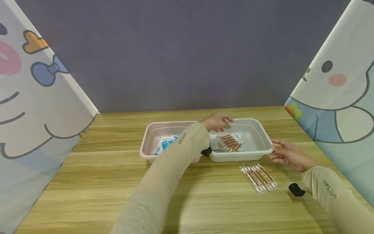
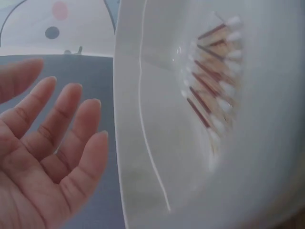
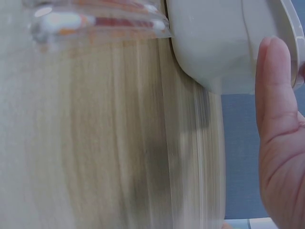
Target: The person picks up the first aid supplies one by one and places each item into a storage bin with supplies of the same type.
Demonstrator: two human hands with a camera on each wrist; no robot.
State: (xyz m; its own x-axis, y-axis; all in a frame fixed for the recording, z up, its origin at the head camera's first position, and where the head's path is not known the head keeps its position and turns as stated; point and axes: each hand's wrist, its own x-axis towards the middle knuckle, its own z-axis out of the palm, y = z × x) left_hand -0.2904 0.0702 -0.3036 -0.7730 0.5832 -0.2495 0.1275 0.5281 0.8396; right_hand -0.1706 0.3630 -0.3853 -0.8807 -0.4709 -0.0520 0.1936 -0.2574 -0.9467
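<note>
A white plastic tray (image 1: 254, 155) holds clear packs of brown-stemmed cotton swabs (image 1: 229, 142). My left hand (image 1: 217, 122) hovers at its back left edge, fingers loosely bent and holding nothing. In the left wrist view that hand (image 2: 57, 148) is beside the tray's wall (image 2: 133, 119), apart from it. At the tray's right front corner, my right hand (image 1: 289, 156) pinches the rim. The right wrist view shows a digit of the right hand (image 3: 281, 129) against the tray's outer wall (image 3: 214, 47). Another clear pack of swabs (image 1: 259, 178) lies on the table before the tray.
Left of the white tray stands a beige tray (image 1: 146, 139) with blue and white packets (image 1: 166, 143), partly hidden by my left sleeve (image 1: 163, 182). A dark panel (image 1: 187, 58) rises behind the wooden table (image 1: 102, 182); printed panels (image 1: 336, 97) flank it.
</note>
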